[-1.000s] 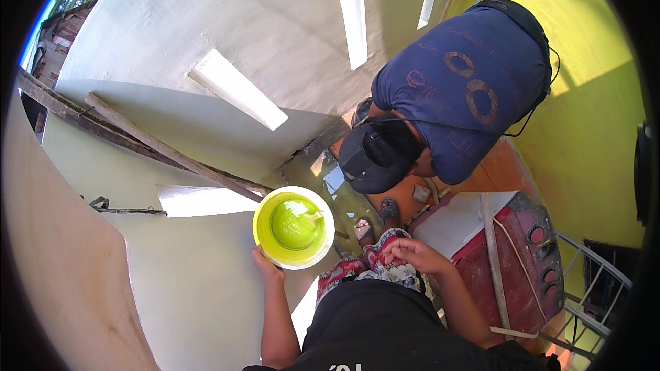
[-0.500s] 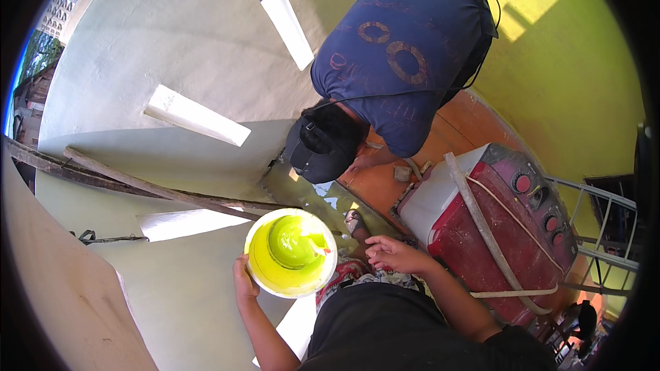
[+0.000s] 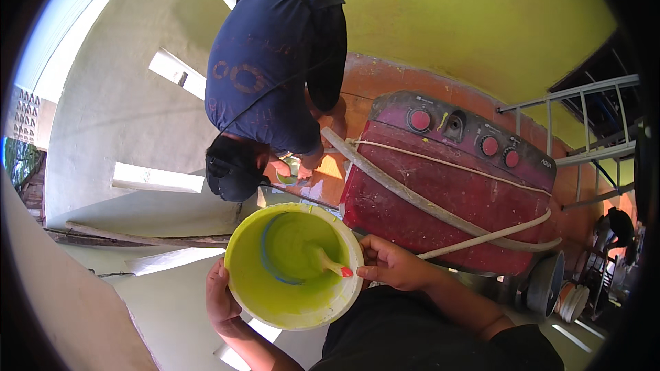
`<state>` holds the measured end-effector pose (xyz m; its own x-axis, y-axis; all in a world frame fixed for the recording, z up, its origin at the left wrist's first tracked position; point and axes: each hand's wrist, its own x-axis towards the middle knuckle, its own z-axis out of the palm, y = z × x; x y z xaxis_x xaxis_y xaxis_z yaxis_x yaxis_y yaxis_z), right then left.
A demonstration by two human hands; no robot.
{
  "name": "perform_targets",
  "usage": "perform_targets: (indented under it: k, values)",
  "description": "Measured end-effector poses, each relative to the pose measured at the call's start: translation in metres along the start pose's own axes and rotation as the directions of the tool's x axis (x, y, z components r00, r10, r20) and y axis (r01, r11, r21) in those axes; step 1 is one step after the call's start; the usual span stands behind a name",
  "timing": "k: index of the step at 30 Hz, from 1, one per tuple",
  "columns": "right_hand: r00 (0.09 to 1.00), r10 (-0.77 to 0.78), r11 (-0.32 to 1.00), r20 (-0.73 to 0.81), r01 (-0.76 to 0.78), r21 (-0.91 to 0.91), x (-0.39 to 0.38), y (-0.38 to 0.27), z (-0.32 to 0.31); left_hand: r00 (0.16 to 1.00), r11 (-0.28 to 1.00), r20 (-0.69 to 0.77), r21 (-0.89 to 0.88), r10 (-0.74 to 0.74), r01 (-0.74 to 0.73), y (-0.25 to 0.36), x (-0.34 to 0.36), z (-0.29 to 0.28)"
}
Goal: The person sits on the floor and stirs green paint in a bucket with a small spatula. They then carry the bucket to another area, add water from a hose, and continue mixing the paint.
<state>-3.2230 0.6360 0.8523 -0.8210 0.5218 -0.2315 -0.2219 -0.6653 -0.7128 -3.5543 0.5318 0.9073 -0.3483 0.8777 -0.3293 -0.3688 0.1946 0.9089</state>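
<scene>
Down at the lower middle of the head view, a bucket (image 3: 246, 285) takes centre stage, mouth tipped toward the camera, its inside yellow-green with a blue curve inside. On its left rim, the left hand (image 3: 223, 297) has hold, fingers closed around the edge! Across on the other side, the right hand (image 3: 400, 266) is up at the right rim, fingers bent and near each other; whether they pinch the edge, I cannot tell. Just beside them, look, a brush (image 3: 330, 262) leans inside the bucket, its red handle tip against the rim.

Beyond the bucket, a co-worker (image 3: 258, 75) in a dark blue shirt and black cap (image 3: 232, 172) bends right over, both hands down at a small tub (image 3: 294, 164) near the orange floor (image 3: 361, 75).

Over to the right sits a dusty red washing machine (image 3: 440, 178) with three pink knobs, a grey hose draped across it. Farther right, a metal rack (image 3: 597, 153) stands near the yellow-green wall (image 3: 467, 20).
</scene>
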Motion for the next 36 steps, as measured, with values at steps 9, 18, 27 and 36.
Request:
perform_targets:
  k: [9, 18, 27, 36]
  values:
    - [0.908, -0.309, 0.929, -0.284, 0.352, 0.115, -0.157, -0.039, -0.027, 0.906, 0.998, 0.422, -0.061, 0.026, 0.0, -0.003, 0.024, 0.156]
    - [0.632, -0.534, 0.76, -0.562, 0.65, 0.008, -0.215, -0.026, -0.011, 0.64, 0.994, 0.769, 0.081, -0.018, -0.07, -0.018, 0.052, 0.229]
    - [0.596, -0.665, 0.63, -0.451, 0.771, 0.089, -0.248, -0.021, -0.023, 0.607, 0.995, 0.791, 0.019, -0.073, 0.095, -0.036, 0.041, 0.267]
    - [0.573, -0.68, 0.624, -0.457, 0.78, 0.051, -0.337, -0.012, -0.084, 0.751, 0.998, 0.66, 0.047, 0.004, -0.047, -0.079, -0.01, 0.346]
